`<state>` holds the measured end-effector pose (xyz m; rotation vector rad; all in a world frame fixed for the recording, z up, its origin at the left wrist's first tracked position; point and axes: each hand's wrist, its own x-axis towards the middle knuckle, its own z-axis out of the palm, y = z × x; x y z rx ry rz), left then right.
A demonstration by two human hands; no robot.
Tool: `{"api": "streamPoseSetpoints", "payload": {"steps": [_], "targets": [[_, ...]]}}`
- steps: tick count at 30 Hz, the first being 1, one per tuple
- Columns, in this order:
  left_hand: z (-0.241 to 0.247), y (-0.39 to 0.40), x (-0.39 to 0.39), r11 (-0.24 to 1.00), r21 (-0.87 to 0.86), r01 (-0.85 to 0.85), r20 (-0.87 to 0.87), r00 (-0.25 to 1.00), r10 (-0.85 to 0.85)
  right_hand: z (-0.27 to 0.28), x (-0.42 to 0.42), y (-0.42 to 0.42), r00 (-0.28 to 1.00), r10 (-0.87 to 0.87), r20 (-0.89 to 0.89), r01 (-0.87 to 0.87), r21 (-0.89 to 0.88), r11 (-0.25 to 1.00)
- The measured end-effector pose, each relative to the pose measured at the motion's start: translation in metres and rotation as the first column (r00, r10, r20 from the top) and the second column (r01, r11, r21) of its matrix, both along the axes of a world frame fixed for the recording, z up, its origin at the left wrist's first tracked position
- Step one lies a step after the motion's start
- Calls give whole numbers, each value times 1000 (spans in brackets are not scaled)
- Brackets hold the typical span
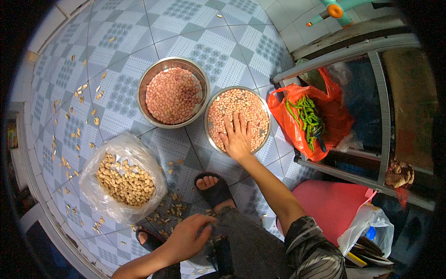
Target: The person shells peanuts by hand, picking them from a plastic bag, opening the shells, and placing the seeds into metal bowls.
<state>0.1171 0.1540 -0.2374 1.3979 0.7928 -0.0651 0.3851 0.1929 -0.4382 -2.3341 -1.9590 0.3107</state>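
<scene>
My right hand (239, 138) rests with fingers spread on shelled peanuts (240, 101) in a shallow round metal pan (207, 130). Just left of that pan stands a deeper metal bowl (142, 104) of pinkish shelled peanuts (170, 94). Over my knee hangs my left hand (195, 232), its fingers loosely curled; whether anything is in it cannot be seen. A clear plastic bag (89, 185) of unshelled peanuts (127, 181) lies open on the floor at the left, beyond my left hand.
Peanut shells (172, 209) litter the tiled floor (205, 62). A red plastic bag (334, 115) with green chili peppers (305, 115) sits at a metal rack (381, 104) on the right. Below are a pink plastic container (324, 205) and a white plastic bag (366, 223).
</scene>
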Motion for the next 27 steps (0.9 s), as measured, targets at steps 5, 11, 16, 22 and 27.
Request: {"api": "streamPoseSetpoints", "payload": {"steps": [5, 11, 16, 22, 27], "targets": [[-3, -4, 2, 1000, 18, -19, 38, 999, 18, 1, 2, 2, 1000, 18, 3, -18, -1, 1000], [-2, -5, 2, 1000, -11, -21, 15, 1000, 21, -4, 2, 23, 997, -57, -53, 63, 112, 992], [-1, -6, 3, 1000, -8, -6, 17, 1000, 6, -13, 16, 55, 995, -97, -13, 98, 97, 990], [-1, -6, 2, 999, -41, -28, -6, 1000, 27, -8, 4, 31, 999, -30, 15, 30, 26, 999], [-2, -7, 1, 1000, -23, -13, -8, 1000, 12, -5, 7, 20, 1000, -10, 6, 10, 30, 1000]]}}
